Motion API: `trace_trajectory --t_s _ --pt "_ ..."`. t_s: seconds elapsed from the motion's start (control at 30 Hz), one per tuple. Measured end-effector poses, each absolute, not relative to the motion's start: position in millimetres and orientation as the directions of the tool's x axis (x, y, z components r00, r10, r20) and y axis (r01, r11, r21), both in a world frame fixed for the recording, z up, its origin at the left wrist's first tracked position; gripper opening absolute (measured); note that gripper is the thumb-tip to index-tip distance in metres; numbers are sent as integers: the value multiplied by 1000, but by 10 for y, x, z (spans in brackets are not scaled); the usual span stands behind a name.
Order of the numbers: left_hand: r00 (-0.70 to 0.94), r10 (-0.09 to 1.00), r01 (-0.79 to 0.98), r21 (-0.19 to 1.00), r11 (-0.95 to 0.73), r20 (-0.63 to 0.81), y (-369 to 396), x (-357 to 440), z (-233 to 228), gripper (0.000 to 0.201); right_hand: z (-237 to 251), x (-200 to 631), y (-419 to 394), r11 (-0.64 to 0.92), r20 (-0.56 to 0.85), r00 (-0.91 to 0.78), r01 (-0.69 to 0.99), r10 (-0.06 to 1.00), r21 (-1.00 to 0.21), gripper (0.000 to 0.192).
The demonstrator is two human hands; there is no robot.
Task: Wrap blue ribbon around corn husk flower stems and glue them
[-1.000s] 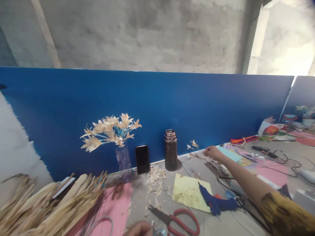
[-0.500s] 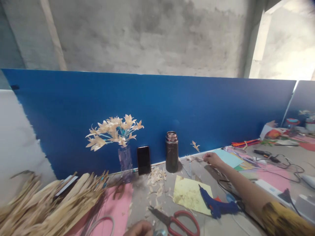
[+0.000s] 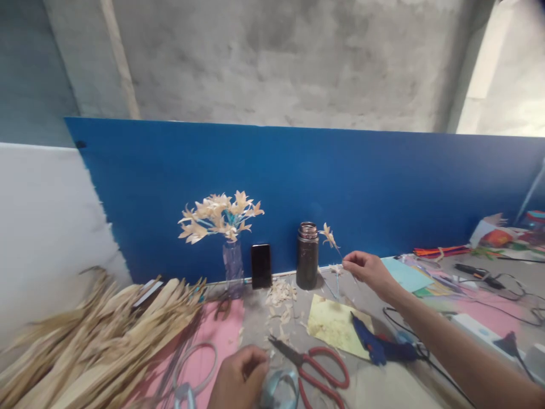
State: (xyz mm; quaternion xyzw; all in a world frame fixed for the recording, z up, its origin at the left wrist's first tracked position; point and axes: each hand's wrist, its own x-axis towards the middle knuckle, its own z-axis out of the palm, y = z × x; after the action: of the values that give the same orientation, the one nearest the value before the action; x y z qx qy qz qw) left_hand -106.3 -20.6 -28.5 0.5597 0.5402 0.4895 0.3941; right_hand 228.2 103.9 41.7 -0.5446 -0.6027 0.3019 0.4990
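I see two bare hands, no gloves. Right hand (image 3: 369,269): no ring, no watch, no wristband showing; wrist bare. Right forearm (image 3: 451,346): bare along whole visible length, no sleeve in frame, runs off lower right corner. Left hand (image 3: 238,379): only back of hand and knuckles visible at bottom edge, bare, no ring or band that I can make out; wrist cut off by frame, so I cannot tell whether sleeve is worn there. Nails too blurred for me to judge.
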Motion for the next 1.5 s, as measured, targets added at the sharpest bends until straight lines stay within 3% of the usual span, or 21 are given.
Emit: trace_trajectory --t_s 0.13,0.27,0.4,0.43,0.5,0.6,0.67,0.77,1.2,1.37,1.5 --pt "-11 989 462 878 -125 146 -415 -1253 28 12 371 1688 507 219 187 -165 198 968 -956 31" --pt "81 997 708 703 -67 14 -617 -1531 114 21 221 1207 178 -9 23 -389 -81 921 -997 33" --pt "-23 996 768 639 -41 91 -643 -1599 192 27 80 841 54 -66 -12 -442 -107 897 -992 37" --pt "-26 992 752 657 -60 121 -611 -1561 223 23 57 771 33 -54 -7 -435 -97 900 -994 37" --pt "-57 990 636 769 -66 131 -520 -1434 266 36 20 660 -12 -31 3 -409 -76 912 -997 37" --pt "-46 997 231 972 -54 66 -375 -1208 214 26 -29 564 -75 -1 20 -386 -55 922 -998 30" --pt "19 1000 0 1000 16 -16 -313 -1089 104 26 -72 534 -100 5 19 -396 -35 918 -999 26" --pt "3 999 -176 983 48 -48 -284 -990 -77 28 -145 514 -103 -21 -17 -416 -6 909 -1000 26" --pt "-103 995 -239 971 -29 5 -329 -940 -149 32 -286 526 -115 -89 -41 -360 -116 932 -989 41" --pt "-131 988 -267 956 -118 86 -349 -934 -184 34 -198 622 -68 21 33 -142 -82 989 -996 38" --pt "-140 982 -260 952 -158 125 -377 -919 -183 31 -183 653 -73 92 90 -155 8 984 -996 35"
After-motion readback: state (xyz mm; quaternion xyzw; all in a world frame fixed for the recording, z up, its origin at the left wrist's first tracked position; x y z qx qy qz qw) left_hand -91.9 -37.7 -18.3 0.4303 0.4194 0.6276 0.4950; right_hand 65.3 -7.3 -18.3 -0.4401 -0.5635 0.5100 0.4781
